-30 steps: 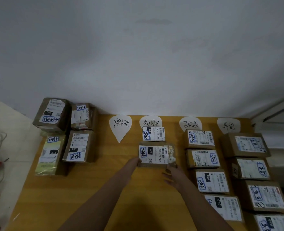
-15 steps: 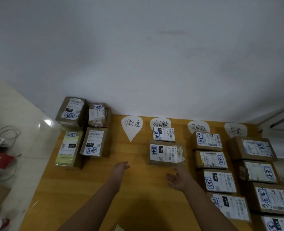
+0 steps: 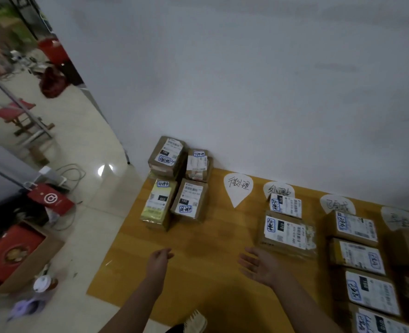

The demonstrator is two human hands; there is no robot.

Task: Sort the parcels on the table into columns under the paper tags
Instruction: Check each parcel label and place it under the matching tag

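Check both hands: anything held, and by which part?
Nothing is held. The left hand is loosely curled and empty; the right hand is open, palm up, beside the nearest parcel.

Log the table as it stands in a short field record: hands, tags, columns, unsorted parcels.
left hand: loosely curled, empty, over the bare table
right hand: open, empty, just short of the near parcel
first tag: nothing under it
second tag: far parcel and near parcel below it
third tag: third-column parcels, at least four in a line
fourth tag: fourth-column parcels, cut off by the frame edge
unsorted parcels: cluster at the far left corner, four tops visible
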